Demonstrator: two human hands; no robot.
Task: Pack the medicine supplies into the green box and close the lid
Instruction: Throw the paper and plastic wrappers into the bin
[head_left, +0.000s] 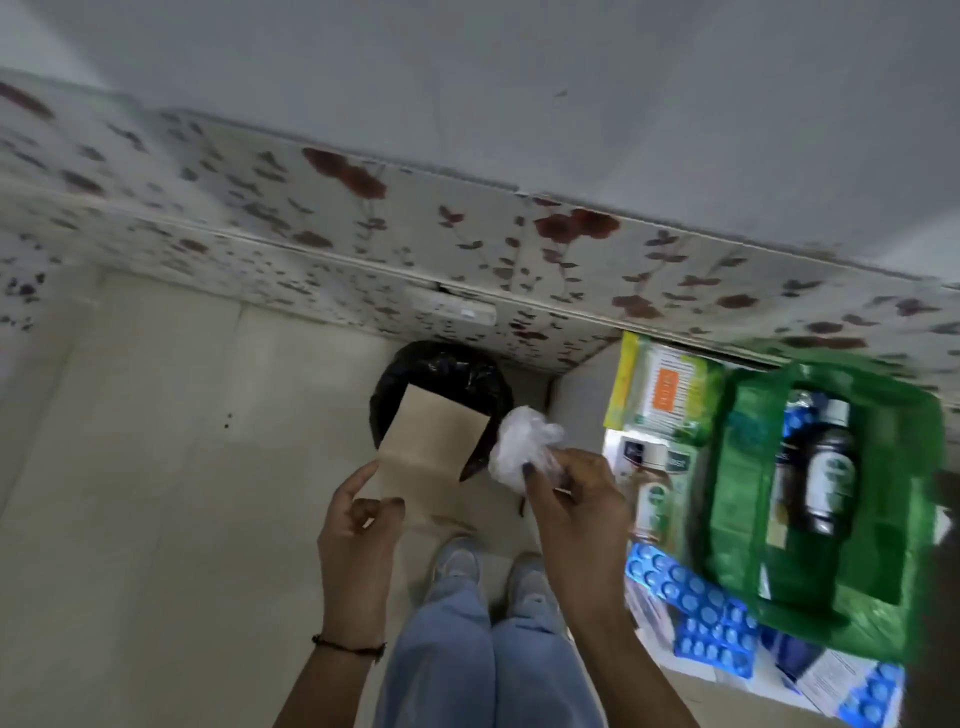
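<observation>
My left hand (358, 525) pinches the lower edge of a flat brown paper bag (431, 447), which hangs over a bin. My right hand (571, 499) is closed on a crumpled clear plastic wrapper (522, 447) beside the paper. To the right, a translucent green box (737, 488) stands open on a surface, with a dark bottle (826, 467) inside it. Blue blister packs (701, 608) lie in front of the box. A yellow-green packet (670, 389) and small white boxes (644, 452) lie to its left.
A bin lined with a black bag (441, 374) stands on the pale tiled floor below my hands. A flower-patterned ledge (467, 249) runs along the wall behind it. My legs and grey shoes (488, 566) are directly below.
</observation>
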